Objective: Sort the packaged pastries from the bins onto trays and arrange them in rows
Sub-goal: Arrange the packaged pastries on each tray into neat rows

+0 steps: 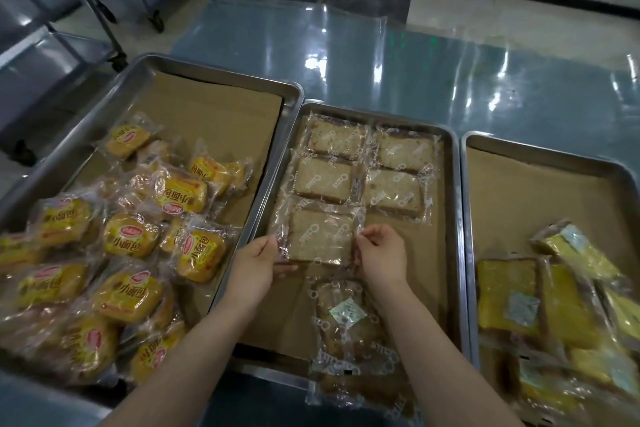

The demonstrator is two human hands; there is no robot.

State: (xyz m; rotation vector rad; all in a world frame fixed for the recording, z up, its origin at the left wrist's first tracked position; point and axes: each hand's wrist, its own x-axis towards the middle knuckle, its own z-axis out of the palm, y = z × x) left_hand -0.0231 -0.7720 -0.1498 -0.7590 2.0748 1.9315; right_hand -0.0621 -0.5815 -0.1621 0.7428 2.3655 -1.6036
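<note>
Bare liner (408, 253) right of hands (loose packet (346, 315) nearer).

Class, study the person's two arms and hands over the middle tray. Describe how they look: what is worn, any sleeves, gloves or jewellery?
The left hand and right hand are bare: no gloves, no rings in view. The left forearm and right forearm are uncovered down to the picture's bottom edge, so no sleeve shows. No watch, bracelet or marking appears on either wrist.

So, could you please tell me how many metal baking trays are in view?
3, side by side: the left tray holds yellow bun packets, the middle tray sliced-cake packets, the right tray yellow cake packets.
</note>
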